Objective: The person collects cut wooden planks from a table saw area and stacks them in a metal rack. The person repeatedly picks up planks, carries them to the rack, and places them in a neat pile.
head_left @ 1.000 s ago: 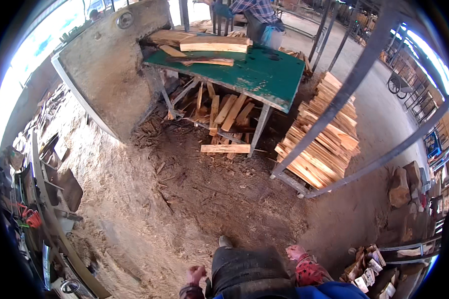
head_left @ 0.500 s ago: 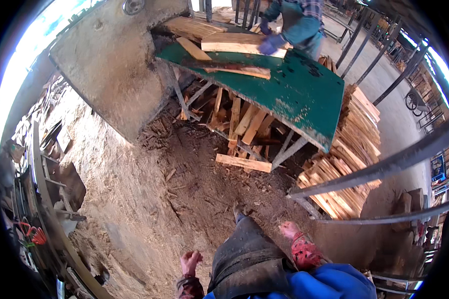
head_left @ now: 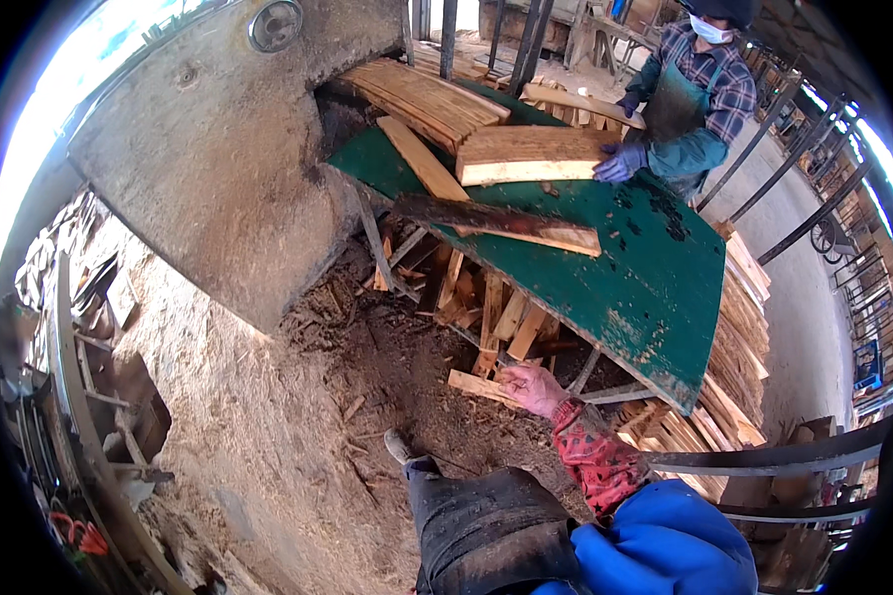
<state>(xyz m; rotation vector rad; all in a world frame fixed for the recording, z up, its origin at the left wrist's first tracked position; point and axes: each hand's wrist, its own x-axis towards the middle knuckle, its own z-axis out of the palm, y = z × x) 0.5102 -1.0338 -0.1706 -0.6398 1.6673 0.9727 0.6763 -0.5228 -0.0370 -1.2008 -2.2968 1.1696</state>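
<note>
1. right hand [head_left: 532, 387] (pink glove, red patterned sleeve): reaches down under the near edge of the green table [head_left: 655, 288], fingers curled over the end of a pale wooden offcut [head_left: 478, 387]; whether the grip is fully closed cannot be told.
2. pale wooden offcut: lies on the dirt floor just in front of the scrap pile [head_left: 486, 307] beneath the table, its right end under the gloved hand.
3. left hand: not in view.
4. green table: tilted in the fisheye view, paint chipped along its near rim; it bears a dark bark-edged slab [head_left: 496, 223] lying across its middle and a thick pale plank [head_left: 531, 156] farther back.
5. co-worker's gloved hand [head_left: 620, 164] (purple glove): rests against the right end of the thick pale plank; the person stands behind the table in a plaid shirt and apron.
6. stacked boards [head_left: 739, 337]: piled to the right of the table, beside metal rails.
7. the person's own dark trouser leg [head_left: 486, 526] and shoe stand on sawdust-covered ground.
</note>
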